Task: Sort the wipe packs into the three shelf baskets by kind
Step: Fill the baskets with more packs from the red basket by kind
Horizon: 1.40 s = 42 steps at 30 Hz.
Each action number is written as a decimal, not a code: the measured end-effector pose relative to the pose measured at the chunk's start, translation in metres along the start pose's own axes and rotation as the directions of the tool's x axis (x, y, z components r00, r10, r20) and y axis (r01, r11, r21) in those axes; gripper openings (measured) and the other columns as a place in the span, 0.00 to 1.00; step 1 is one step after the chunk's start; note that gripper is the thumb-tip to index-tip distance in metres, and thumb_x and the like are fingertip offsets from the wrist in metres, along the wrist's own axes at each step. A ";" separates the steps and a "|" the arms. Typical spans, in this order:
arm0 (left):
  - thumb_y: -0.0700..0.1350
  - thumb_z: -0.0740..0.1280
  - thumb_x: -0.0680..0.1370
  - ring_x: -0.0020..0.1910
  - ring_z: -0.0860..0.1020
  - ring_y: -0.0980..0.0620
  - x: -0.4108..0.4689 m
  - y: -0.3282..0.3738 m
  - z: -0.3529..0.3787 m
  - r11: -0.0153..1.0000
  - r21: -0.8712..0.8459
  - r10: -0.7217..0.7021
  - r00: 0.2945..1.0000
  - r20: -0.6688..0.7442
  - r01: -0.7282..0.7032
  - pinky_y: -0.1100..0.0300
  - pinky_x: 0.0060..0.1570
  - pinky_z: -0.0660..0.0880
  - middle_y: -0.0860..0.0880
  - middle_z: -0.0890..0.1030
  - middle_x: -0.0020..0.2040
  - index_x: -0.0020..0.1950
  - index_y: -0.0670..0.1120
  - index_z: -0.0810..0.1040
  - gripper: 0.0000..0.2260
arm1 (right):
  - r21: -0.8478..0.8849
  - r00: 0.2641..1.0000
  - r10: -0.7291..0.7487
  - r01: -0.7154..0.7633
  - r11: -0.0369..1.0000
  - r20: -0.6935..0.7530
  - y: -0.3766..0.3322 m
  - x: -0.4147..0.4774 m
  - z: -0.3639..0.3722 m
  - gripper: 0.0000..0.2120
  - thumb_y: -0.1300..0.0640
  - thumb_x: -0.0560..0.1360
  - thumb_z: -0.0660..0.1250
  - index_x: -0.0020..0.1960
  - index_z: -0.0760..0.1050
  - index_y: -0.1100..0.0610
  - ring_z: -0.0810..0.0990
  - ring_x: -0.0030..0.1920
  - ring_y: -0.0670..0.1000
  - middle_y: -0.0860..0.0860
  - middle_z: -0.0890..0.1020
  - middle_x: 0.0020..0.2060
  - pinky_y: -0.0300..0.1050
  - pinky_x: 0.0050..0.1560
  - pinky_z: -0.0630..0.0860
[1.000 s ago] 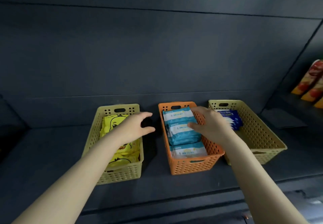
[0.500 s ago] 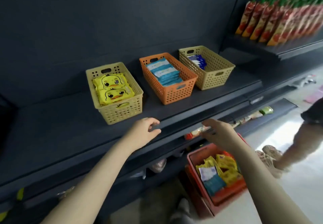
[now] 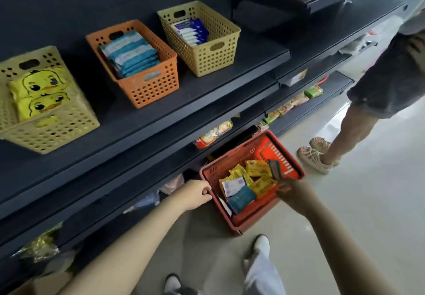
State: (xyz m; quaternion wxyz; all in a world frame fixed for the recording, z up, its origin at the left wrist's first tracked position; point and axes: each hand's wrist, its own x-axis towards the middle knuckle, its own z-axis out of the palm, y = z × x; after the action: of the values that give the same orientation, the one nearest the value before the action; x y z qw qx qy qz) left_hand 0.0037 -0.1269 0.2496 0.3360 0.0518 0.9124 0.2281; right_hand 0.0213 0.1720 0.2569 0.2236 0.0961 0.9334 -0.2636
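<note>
Left grip seen curled at red basket rim, likely for steadying; hold unclear. Right grip placed over loose wipe packs inside, pinch not discernible. Shelf baskets above already stocked by kind.

On the shelf stand three perforated plastic baskets in a row. The left yellow basket holds yellow duck-face wipe packs, the middle orange basket holds teal-and-white packs, and the far right beige basket holds dark blue packs. On the floor, a red shopping basket contains mixed yellow packs and a teal pack.
</note>
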 end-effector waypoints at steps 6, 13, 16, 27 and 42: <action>0.44 0.62 0.78 0.50 0.78 0.44 0.087 0.055 0.058 0.995 0.083 -0.057 0.990 0.127 0.047 0.58 0.38 0.66 0.44 0.80 0.51 0.51 0.41 0.76 0.08 | 0.017 0.991 0.020 -0.022 1.000 0.129 0.084 0.099 -0.013 0.09 0.60 0.74 0.69 0.53 0.80 0.61 0.81 0.50 0.56 0.58 0.83 0.47 0.40 0.43 0.67; 0.45 0.63 0.78 0.49 0.79 0.44 0.209 0.037 0.133 0.986 0.103 -0.150 0.958 0.243 0.128 0.56 0.45 0.74 0.44 0.81 0.50 0.52 0.42 0.77 0.08 | 0.134 0.981 0.155 -0.171 0.976 0.120 0.149 0.239 0.045 0.17 0.55 0.73 0.71 0.59 0.77 0.59 0.80 0.55 0.59 0.58 0.82 0.54 0.49 0.53 0.75; 0.46 0.65 0.78 0.53 0.78 0.45 0.261 0.017 0.165 0.981 0.044 -0.193 0.951 0.240 0.188 0.54 0.51 0.74 0.44 0.79 0.56 0.61 0.43 0.76 0.13 | 0.083 0.980 0.177 -0.184 0.979 0.091 0.168 0.288 0.078 0.24 0.53 0.74 0.69 0.67 0.71 0.60 0.77 0.59 0.63 0.62 0.78 0.60 0.50 0.53 0.73; 0.51 0.67 0.77 0.68 0.70 0.48 0.340 -0.022 0.223 0.954 -0.070 -0.263 0.923 0.280 0.293 0.59 0.63 0.68 0.45 0.69 0.72 0.73 0.44 0.66 0.26 | 0.326 0.958 0.099 -0.188 0.926 0.271 0.215 0.348 0.128 0.15 0.50 0.79 0.64 0.64 0.75 0.53 0.80 0.55 0.57 0.51 0.80 0.57 0.55 0.54 0.78; 0.47 0.72 0.74 0.57 0.75 0.52 0.367 -0.039 0.266 0.824 -0.356 -0.372 0.894 0.248 0.441 0.64 0.51 0.70 0.46 0.77 0.61 0.64 0.44 0.74 0.20 | 0.183 0.876 0.003 -0.104 0.978 0.482 0.226 0.381 0.171 0.17 0.47 0.78 0.63 0.67 0.71 0.43 0.75 0.60 0.53 0.48 0.75 0.62 0.56 0.61 0.75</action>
State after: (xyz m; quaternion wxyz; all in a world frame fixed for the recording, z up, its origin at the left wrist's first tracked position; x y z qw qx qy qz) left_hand -0.1072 0.0311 -0.1626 0.4558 -0.1959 0.8036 0.3288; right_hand -0.1849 0.2943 -0.1533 0.4437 0.0762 0.8142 -0.3667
